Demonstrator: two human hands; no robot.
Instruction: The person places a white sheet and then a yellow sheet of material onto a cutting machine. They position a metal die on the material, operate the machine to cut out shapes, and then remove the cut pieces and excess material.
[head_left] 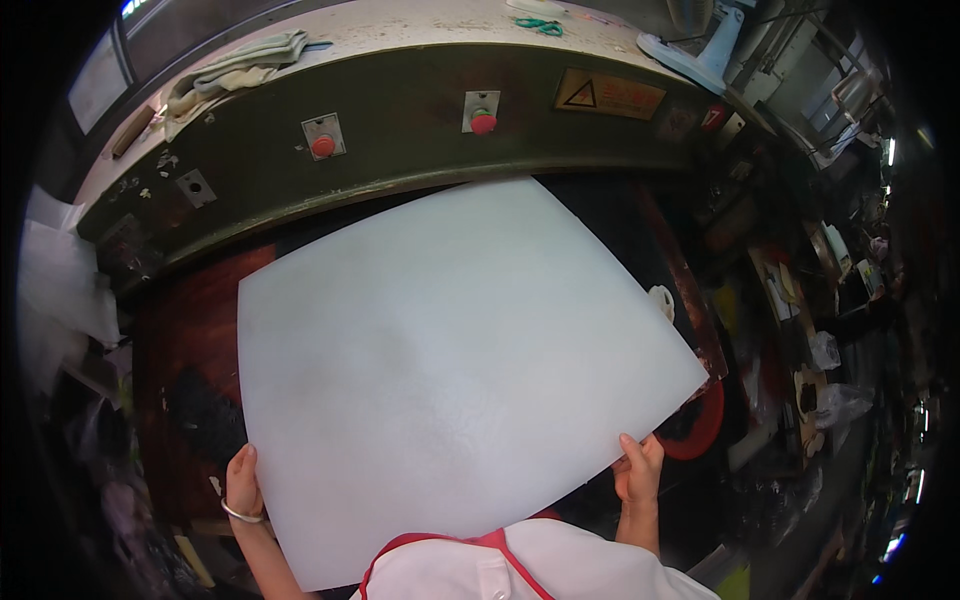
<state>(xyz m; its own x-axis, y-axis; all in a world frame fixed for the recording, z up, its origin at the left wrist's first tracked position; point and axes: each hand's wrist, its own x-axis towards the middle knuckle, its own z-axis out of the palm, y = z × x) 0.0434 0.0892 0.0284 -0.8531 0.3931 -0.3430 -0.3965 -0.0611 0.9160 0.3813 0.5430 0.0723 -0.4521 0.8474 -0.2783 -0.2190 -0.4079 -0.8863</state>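
Observation:
A large, smooth white sheet [440, 350] spreads out in front of me, tilted, its far edge reaching the base of a dark green machine beam. My left hand [243, 480], with a bangle at the wrist, grips its left edge with the thumb on top. At the near right edge, my right hand [637, 468] pinches the sheet, thumb above and fingers underneath. The fingers below the sheet are mostly hidden. Under the sheet lies a dark red and black work surface [190, 330], largely covered.
The green machine beam [400, 130] carries two red push buttons [322, 146] and a yellow warning plate [610, 95]. On its pale top lie folded cloths [235, 70], green-handled scissors [538, 25] and a light blue object [700, 55]. Cluttered shelves [790, 310] stand at right.

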